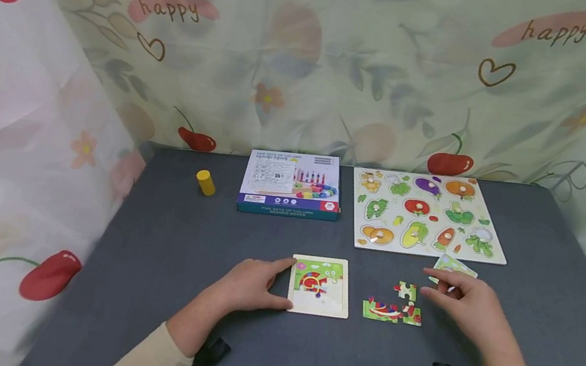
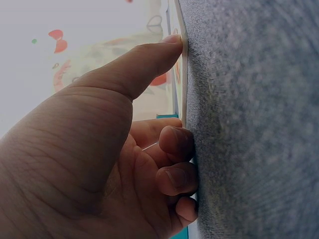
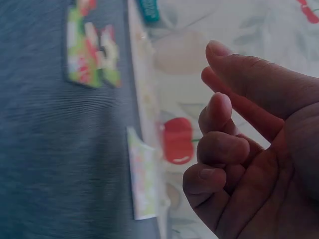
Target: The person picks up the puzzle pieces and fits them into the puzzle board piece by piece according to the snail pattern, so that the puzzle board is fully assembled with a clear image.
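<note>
Dim, blurry right wrist view

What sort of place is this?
Probably a play or activity corner, though the building can't be told: a dark table holds a small framed jigsaw and a vegetable-picture board, with a cherry-printed cloth hanging behind.

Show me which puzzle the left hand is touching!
The small framed puzzle: the left hand touches its edge. The big vegetable board lies farther back, away from that hand.

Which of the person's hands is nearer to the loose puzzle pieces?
Right: the right hand is just right of the loose puzzle pieces; the left hand is farther off, to their left, touching the puzzle tray.
</note>
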Available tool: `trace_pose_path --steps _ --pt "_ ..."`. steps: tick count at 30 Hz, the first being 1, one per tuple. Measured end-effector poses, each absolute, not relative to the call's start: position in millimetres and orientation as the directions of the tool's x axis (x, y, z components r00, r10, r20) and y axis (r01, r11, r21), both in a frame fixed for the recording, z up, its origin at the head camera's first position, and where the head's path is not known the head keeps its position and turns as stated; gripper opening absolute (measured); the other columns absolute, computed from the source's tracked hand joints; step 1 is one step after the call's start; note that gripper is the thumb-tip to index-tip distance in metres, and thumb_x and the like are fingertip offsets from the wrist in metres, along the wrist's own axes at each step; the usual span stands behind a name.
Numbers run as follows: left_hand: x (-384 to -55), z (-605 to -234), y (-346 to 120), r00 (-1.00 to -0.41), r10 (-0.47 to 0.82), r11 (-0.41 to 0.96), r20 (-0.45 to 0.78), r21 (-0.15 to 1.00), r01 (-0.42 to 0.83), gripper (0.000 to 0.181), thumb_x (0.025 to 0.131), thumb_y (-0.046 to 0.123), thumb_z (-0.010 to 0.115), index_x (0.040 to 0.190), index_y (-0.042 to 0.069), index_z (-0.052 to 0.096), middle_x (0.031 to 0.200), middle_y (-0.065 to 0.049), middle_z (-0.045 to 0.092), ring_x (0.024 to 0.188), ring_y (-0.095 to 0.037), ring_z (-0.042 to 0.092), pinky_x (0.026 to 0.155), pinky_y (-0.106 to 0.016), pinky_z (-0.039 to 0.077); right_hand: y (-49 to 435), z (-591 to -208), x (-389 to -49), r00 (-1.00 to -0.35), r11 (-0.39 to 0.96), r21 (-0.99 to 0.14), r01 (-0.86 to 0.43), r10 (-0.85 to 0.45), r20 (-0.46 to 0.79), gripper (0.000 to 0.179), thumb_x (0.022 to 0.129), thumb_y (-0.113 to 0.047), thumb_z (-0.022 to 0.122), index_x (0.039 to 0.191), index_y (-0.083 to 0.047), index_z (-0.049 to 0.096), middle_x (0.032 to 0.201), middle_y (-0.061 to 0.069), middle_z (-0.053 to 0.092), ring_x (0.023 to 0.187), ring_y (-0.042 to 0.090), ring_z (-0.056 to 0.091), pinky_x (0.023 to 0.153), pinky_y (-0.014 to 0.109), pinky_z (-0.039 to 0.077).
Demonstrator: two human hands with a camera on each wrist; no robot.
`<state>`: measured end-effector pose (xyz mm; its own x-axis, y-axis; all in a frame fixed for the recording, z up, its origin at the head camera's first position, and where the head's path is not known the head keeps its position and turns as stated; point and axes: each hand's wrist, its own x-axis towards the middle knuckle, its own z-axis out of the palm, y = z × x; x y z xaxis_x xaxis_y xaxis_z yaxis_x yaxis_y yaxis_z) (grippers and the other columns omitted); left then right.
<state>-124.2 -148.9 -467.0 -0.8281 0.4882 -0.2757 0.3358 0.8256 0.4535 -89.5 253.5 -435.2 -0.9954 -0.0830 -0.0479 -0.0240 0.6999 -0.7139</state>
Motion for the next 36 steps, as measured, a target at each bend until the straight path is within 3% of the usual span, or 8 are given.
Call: trace_pose_path --steps 9,19,29,36 --pt "-123 -467 -150 -0.833 0.483 0.827 -0.272 0.455 0.330 0.090 0.085 0.060 0.076 0.158 0.021 0.042 0.071 0.003 0.051 0.062 -0.013 0.047 0.058 -0.031 0.032 251 -465 -100 -0.986 0.721 -0.692 -0.038 -0.141 -0.093 0.043 0.092 -0.024 0.080 0.126 -0.001 0.071 0.081 0.000 0.058 0.069 0.016 0.051 0.063 0.031 0.040" --pt "-123 -467 -151 -0.833 0.477 0.828 -0.281 0.461 0.319 0.091 0.084 0.061 0.076 0.159 0.021 0.042 0.072 0.002 0.052 0.065 -0.014 0.049 0.059 -0.031 0.033 242 -474 -104 -0.988 0.781 -0.620 -0.077 -0.143 -0.058 0.036 0.091 -0.020 0.079 0.121 0.000 0.074 0.071 -0.004 0.057 0.062 0.016 0.049 0.060 0.034 0.039" --pt "-122 -465 -149 -0.834 0.474 0.828 -0.282 0.464 0.314 0.091 0.084 0.060 0.076 0.158 0.021 0.042 0.073 0.002 0.052 0.066 -0.014 0.049 0.059 -0.031 0.034 241 -473 -103 -0.990 0.802 -0.595 -0.059 -0.125 -0.070 0.038 0.091 -0.021 0.080 0.121 0.002 0.073 0.072 -0.003 0.056 0.066 0.017 0.049 0.061 0.036 0.038" --pt "-123 -465 -149 -0.836 0.473 0.831 -0.280 0.458 0.316 0.090 0.084 0.060 0.077 0.158 0.022 0.042 0.071 0.002 0.052 0.064 -0.014 0.049 0.060 -0.031 0.033 244 -475 -103 -0.992 0.798 -0.598 -0.081 -0.120 -0.026 0.026 0.092 -0.019 0.078 0.112 -0.002 0.077 0.076 -0.004 0.059 0.068 0.015 0.052 0.064 0.036 0.042"
